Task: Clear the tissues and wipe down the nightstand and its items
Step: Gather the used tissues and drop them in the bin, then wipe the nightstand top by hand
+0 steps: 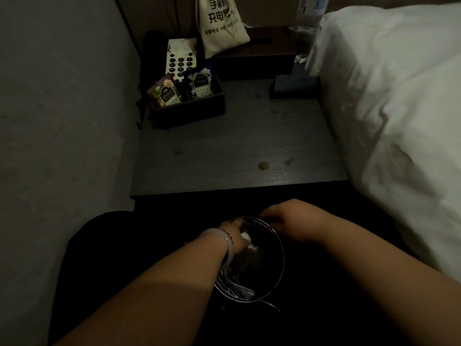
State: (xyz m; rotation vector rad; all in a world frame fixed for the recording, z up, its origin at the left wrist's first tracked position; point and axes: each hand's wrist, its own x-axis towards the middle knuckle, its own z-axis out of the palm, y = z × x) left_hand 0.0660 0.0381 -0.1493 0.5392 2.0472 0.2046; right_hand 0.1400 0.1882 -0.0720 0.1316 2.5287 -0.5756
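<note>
Low in the head view, a round bin [279,265] with a clear liner stands on the dark floor in front of the nightstand [237,146]. My left hand [237,236] reaches down into the bin, where white tissue [245,237] shows beside its fingers; the fingers are hidden in the dark. My right hand [287,221] rests over the bin's far rim, fingers curled down. On the nightstand's dark top are several pale spots [263,165]. A folded dark cloth [294,86] lies at its back right.
A dark tray [189,108] with tea sachets stands at the back left, a phone [180,58] behind it. A cloth drawstring bag [222,23] leans on a dark tissue box [254,58]. A grey wall runs along the left, a white bed [399,108] along the right.
</note>
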